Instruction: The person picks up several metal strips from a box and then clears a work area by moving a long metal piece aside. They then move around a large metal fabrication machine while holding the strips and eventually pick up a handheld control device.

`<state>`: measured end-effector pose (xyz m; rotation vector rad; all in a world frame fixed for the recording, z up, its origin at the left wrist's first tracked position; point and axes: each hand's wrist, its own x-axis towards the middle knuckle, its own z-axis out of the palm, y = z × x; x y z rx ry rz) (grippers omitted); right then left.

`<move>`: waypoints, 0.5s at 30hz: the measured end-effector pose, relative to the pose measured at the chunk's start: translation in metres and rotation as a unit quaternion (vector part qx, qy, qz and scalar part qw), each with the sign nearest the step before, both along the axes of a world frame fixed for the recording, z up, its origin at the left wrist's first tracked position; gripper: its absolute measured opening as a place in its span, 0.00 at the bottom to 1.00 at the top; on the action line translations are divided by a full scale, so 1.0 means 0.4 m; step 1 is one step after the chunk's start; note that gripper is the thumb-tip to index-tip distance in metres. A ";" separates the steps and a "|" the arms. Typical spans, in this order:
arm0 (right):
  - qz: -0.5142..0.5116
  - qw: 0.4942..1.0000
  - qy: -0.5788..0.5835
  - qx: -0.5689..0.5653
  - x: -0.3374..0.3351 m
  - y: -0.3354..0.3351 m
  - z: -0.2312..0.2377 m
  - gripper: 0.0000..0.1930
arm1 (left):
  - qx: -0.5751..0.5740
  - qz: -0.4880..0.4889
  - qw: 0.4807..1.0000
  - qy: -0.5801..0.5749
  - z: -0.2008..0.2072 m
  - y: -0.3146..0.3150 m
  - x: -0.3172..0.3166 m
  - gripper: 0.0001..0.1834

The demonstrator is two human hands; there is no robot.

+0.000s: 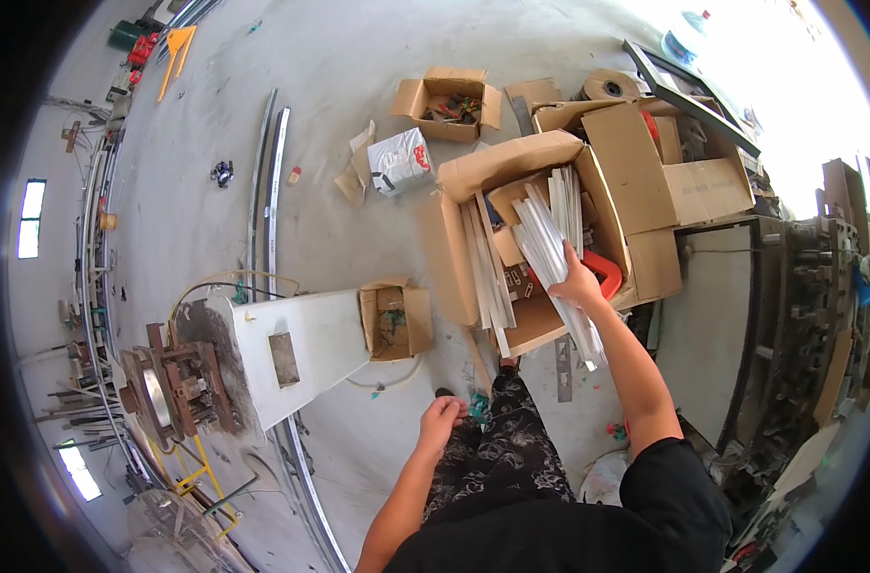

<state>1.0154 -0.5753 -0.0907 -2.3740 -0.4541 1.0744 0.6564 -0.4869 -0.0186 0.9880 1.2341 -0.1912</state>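
My right hand (575, 282) is wrapped round a bundle of long, thin, silvery strips (542, 234), which look like metal profiles. The bundle lies slantwise over an open cardboard box (511, 158), its near end sticking out past the box's edge toward me. Inside the box, more pale strips (566, 205) stand at the far right and others (488, 267) lean along the left side. Beside my right hand is a red plastic piece (602, 274), partly hidden. My left hand (443, 420) hangs in front of my legs, fingers curled in, with nothing visible in them.
Left of me stands a white machine column (311, 334) with a small cardboard box (395, 320) at its end. Long metal rails (271, 191) lie on the floor. Further off are a box of small parts (451, 105) and a white package (399, 162). More cartons (631, 167) and a rack (807, 315) crowd the right.
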 end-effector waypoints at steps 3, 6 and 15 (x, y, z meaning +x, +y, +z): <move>-0.047 0.994 0.056 0.087 0.006 -0.051 -0.027 0.54 | 0.001 -0.010 1.000 -0.001 0.007 0.008 0.025 0.10; -0.067 0.989 0.092 0.099 -0.006 -0.066 -0.022 0.55 | 0.002 -0.008 1.000 -0.023 -0.001 0.010 0.041 0.10; -0.099 0.874 0.377 0.292 -0.266 -0.025 0.215 0.53 | -0.028 0.045 0.991 -0.119 0.068 0.032 0.125 0.22</move>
